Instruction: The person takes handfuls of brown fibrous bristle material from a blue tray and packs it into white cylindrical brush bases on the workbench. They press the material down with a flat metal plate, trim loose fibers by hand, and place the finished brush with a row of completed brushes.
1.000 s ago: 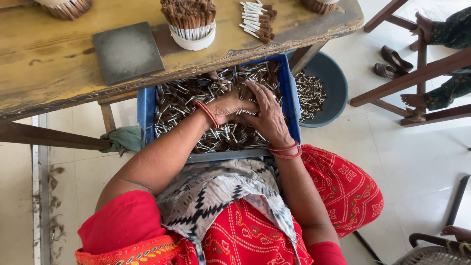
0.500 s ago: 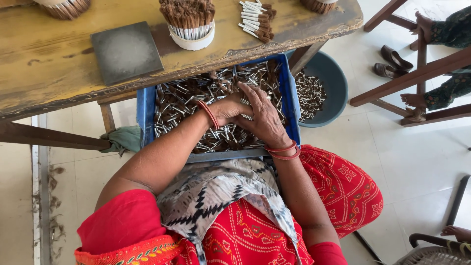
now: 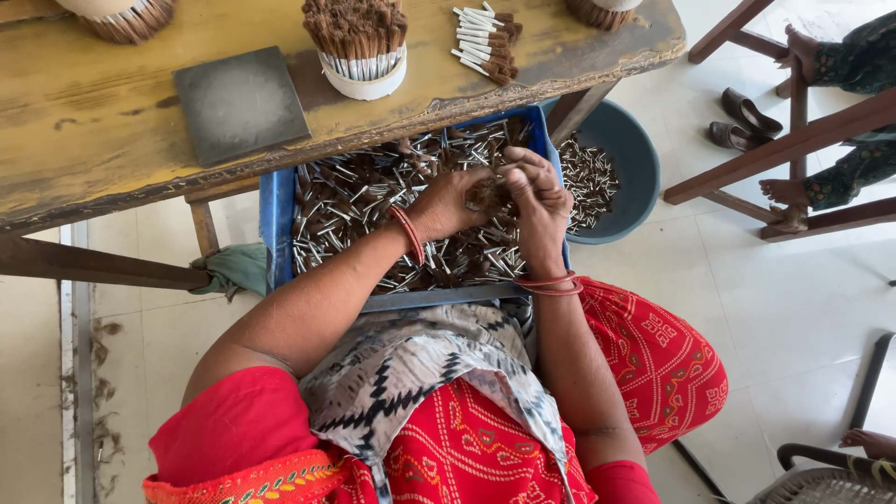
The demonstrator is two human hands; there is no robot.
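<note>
Both hands, left hand (image 3: pixel 455 199) and right hand (image 3: pixel 539 198), pinch a small brown bundle (image 3: pixel 485 193) (fingers closed round it). Loosening could spill pieces into the blue crate (image 3: pixel 278 210)

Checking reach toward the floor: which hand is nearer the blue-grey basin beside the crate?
Right. The right hand is over the blue crate's right end, next to the basin; the left hand sits mid-crate, farther away.

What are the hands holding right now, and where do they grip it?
A small bundle of brown sticks, clasped between the left hand and the right hand over the blue crate. Which part of the sticks the fingers grip cannot be told.
</note>
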